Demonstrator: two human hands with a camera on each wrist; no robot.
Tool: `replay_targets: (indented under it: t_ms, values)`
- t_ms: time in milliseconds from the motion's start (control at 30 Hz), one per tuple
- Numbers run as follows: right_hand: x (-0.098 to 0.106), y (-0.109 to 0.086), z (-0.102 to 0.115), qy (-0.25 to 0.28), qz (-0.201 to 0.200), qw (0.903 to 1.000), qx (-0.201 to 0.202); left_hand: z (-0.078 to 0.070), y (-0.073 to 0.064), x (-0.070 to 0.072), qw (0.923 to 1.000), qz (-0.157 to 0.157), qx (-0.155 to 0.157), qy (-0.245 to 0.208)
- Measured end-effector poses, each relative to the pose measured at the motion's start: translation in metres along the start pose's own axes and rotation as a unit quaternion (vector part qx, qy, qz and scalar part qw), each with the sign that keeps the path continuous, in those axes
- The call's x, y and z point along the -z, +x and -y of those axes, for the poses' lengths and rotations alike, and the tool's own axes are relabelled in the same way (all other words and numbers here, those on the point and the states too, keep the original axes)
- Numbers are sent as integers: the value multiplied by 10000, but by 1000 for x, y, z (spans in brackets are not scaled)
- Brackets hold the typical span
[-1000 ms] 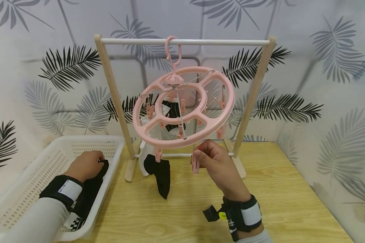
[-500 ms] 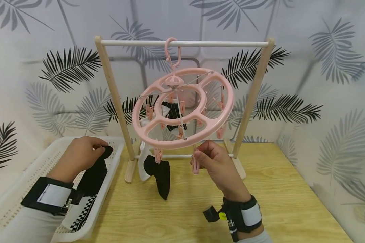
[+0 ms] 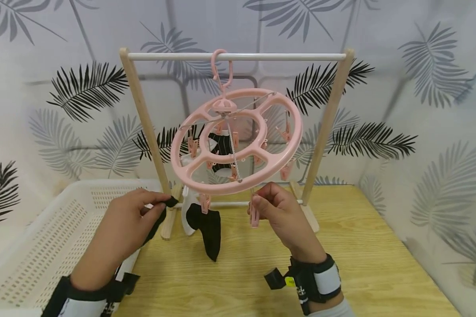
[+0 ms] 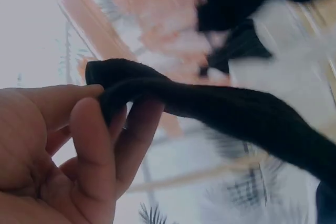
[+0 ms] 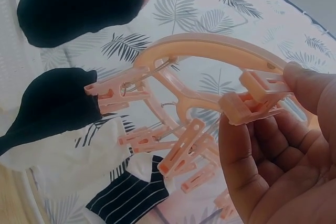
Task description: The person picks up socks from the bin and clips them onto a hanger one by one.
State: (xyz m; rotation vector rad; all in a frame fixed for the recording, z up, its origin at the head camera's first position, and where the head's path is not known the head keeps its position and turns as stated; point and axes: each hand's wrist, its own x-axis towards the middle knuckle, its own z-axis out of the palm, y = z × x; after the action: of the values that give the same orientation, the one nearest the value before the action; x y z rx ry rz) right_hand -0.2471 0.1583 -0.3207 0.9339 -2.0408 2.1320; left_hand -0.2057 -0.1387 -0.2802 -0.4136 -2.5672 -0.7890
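My left hand (image 3: 120, 226) pinches a black sock (image 4: 241, 108) near its opening between thumb and fingers. In the right wrist view that sock (image 5: 73, 11) hangs to the left of the pink round clip hanger (image 5: 220, 45). With thumb and fingers, my right hand (image 3: 285, 218) holds a pink clothespin (image 5: 257, 95) on the hanger's near edge; I cannot tell how far its jaws are apart. A second black sock (image 3: 211, 231) hangs from a clip at the front left. Behind it hang a white sock (image 3: 187, 215) and a black striped sock (image 3: 222, 147).
A wooden stand with a white top bar (image 3: 174, 57) bears the hanger by its hook. Several other pink clips (image 3: 285, 169) dangle around the ring. A white plastic basket (image 3: 35, 246) stands at the left on the wood-grain table (image 3: 365, 246). Leaf-patterned cloth covers the wall.
My left hand has lifted the black sock up out of the basket and moved right, toward the hanger. The right hand stays on its clothespin.
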Motion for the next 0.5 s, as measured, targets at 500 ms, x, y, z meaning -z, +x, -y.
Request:
replay_targets:
  t_ms: [500]
  values:
    - [1,-1,1,-26,-113,9999,97,-58,-17,-76,9920,292,28,-1225]
